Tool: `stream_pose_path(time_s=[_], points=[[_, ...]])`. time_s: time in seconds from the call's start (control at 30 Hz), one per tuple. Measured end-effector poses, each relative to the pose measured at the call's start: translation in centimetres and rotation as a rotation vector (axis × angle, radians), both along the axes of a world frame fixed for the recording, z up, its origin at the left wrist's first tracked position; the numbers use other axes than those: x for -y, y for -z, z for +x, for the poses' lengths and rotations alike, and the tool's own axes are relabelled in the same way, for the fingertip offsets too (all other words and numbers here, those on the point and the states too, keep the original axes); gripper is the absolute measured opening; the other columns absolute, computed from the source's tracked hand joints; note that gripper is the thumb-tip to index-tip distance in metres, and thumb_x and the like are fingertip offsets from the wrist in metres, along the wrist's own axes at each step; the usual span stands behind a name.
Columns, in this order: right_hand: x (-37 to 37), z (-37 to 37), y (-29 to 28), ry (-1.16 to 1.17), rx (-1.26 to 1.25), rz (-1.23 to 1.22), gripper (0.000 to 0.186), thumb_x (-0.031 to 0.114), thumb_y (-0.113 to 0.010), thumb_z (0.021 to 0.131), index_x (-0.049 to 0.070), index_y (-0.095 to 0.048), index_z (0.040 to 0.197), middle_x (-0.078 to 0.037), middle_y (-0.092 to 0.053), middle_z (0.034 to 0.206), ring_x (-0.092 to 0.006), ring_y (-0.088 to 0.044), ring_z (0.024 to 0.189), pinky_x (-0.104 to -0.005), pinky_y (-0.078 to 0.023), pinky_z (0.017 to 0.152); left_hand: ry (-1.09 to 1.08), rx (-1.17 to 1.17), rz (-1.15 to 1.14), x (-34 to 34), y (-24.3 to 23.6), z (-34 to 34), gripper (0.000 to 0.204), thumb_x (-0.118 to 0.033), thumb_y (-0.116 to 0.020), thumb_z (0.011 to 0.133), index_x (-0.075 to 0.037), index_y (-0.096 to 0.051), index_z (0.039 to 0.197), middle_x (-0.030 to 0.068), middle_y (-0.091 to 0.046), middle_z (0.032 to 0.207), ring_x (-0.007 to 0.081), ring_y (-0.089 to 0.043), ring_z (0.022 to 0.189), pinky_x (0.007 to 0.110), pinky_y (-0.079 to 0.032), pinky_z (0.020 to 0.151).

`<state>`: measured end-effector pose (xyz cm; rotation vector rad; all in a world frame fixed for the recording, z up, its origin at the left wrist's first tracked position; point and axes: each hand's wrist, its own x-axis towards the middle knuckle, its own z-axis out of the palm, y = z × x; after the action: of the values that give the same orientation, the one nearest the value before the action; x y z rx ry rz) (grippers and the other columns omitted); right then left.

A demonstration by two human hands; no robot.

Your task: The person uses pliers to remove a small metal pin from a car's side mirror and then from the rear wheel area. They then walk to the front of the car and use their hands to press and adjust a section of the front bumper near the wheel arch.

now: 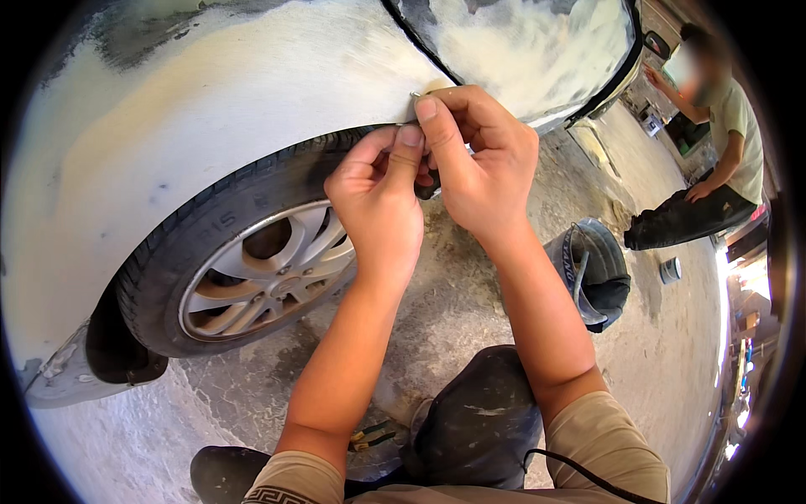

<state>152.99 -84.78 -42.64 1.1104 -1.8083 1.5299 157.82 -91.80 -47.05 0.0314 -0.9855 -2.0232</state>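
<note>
Both my hands are raised in front of the car's fender [252,76], at the upper edge of the wheel arch. My right hand [487,168] pinches a small, thin grey piece [414,99] between thumb and forefinger; its kind is too small to tell. Just left of and below it, my left hand [382,189] is closed, thumb pressed on the forefinger, and what it holds is hidden. The fender is patched in white and cream filler with grey areas. Below the hands sits the wheel, with a black tire [164,269] and a silver rim [290,286].
A dark bucket [564,252] with a black cloth over its rim stands right of my right forearm. Beyond it are a small can [670,270] and a crouching person [730,160] near the car. Pliers [369,437] lie on the concrete floor [453,286] by my knee.
</note>
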Motion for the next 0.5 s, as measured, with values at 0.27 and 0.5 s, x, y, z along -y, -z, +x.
stream_pose_path(time_s=[0.27, 0.5], points=[[-0.6, -0.3, 0.2, 0.020, 0.053, 0.033, 0.016, 0.017, -0.071, 0.093, 0.002, -0.071, 0.087, -0.007, -0.070, 0.064, -0.0116, -0.067, 0.055, -0.0253, -0.050, 0.053, 0.030, -0.014, 0.006, -0.4, 0.5, -0.9, 0.024, -0.018, -0.072, 0.098, 0.005, -0.071, 0.091, 0.0016, -0.066, 0.073, 0.0071, -0.056, 0.065, 0.023, -0.045, 0.058], [-0.9, -1.3, 1.0, 0.012, 0.046, -0.008, 0.018, 0.018, -0.071, 0.094, 0.002, -0.071, 0.086, -0.007, -0.071, 0.064, -0.0113, -0.067, 0.055, -0.0256, -0.051, 0.054, 0.028, -0.002, 0.017, -0.9, 0.7, -1.4, 0.022, -0.016, -0.073, 0.097, 0.005, -0.071, 0.091, 0.0014, -0.065, 0.072, 0.0068, -0.054, 0.063, 0.023, -0.043, 0.057]])
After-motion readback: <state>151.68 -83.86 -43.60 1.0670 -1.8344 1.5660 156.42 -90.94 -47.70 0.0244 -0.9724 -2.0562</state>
